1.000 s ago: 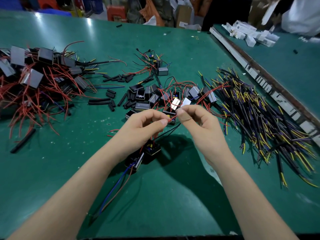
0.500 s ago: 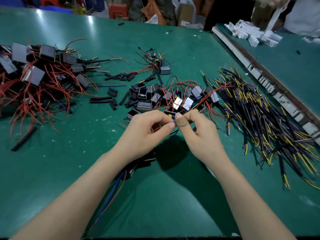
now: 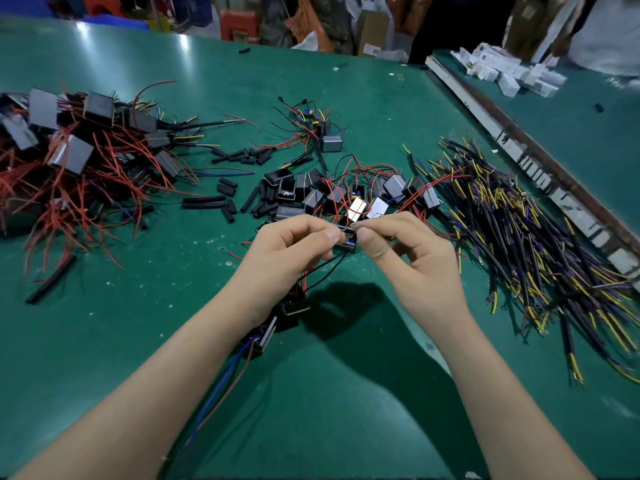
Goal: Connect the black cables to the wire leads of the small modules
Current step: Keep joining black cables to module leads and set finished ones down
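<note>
We find bare green table (image 3: 346,410) near us between the forearms, and far left past the piles. A red-wired module heap (image 3: 69,161) blocks the left, the black cables (image 3: 536,244) the right, loose modules (image 3: 311,195) just beyond the hands.

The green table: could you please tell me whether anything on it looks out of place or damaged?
Nothing looks damaged. The green table is cluttered: short black sleeve pieces lie scattered loose between the module pile and the black cables, and pale specks dot the mat. Both hands pinch wire ends.
</note>
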Motion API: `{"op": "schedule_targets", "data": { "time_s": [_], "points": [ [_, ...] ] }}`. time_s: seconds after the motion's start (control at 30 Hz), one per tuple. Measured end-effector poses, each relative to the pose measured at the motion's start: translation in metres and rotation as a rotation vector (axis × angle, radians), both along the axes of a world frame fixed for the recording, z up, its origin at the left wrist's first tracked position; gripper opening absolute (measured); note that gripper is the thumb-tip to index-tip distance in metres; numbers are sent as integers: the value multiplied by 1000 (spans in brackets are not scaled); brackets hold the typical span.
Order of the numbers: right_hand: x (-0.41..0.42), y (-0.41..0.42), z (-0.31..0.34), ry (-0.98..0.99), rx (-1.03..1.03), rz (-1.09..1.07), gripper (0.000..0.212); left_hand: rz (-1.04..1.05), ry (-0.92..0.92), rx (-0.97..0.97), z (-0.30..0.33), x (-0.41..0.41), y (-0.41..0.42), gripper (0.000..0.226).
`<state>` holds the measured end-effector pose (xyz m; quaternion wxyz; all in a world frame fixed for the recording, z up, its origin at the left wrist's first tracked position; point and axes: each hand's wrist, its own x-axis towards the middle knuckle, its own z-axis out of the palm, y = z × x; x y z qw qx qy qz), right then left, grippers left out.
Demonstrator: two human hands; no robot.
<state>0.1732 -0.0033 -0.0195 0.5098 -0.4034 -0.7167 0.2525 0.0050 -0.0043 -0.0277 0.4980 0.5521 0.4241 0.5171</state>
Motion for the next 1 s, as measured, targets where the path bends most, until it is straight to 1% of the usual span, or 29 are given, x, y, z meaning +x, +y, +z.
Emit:
{"op": "schedule_targets", "data": {
  "time_s": [0.1, 0.2, 0.27, 0.37, 0.4, 0.5, 0.57, 0.7, 0.83, 1.0],
  "points": [
    [-2, 1, -4, -100, 136, -61, 15, -13, 0, 1, 0, 1, -1, 13],
    [-4, 1, -6, -135, 182, -74, 16, -18, 10, 32, 0, 1, -1, 13],
    [-4, 0, -3, -90, 106, -56, 13, -24, 17, 52, 1, 2, -2, 12],
    [-6, -2, 5, 134, -206, 60, 15, -32, 46, 69, 2, 4, -4, 16],
    [-6, -3, 6, 197, -279, 98, 16, -39, 50, 74, 3, 5, -4, 15],
    [-5, -2, 6, 249, -389, 132, 20, -46, 54, 77, 5, 6, -4, 15],
    [-5, -2, 5, 252, -406, 133, 22, -39, 56, 77, 5, 6, -4, 16],
    [-4, -2, 5, 248, -337, 134, 20, -18, 68, 78, 3, 4, -4, 17],
    [-3, -2, 3, 225, -345, 109, 19, -25, 89, 90, 1, 6, -4, 12],
    [-3, 2, 1, 203, -399, 60, 26, -29, 230, 232, -2, 8, -6, 7]
  ]
}}
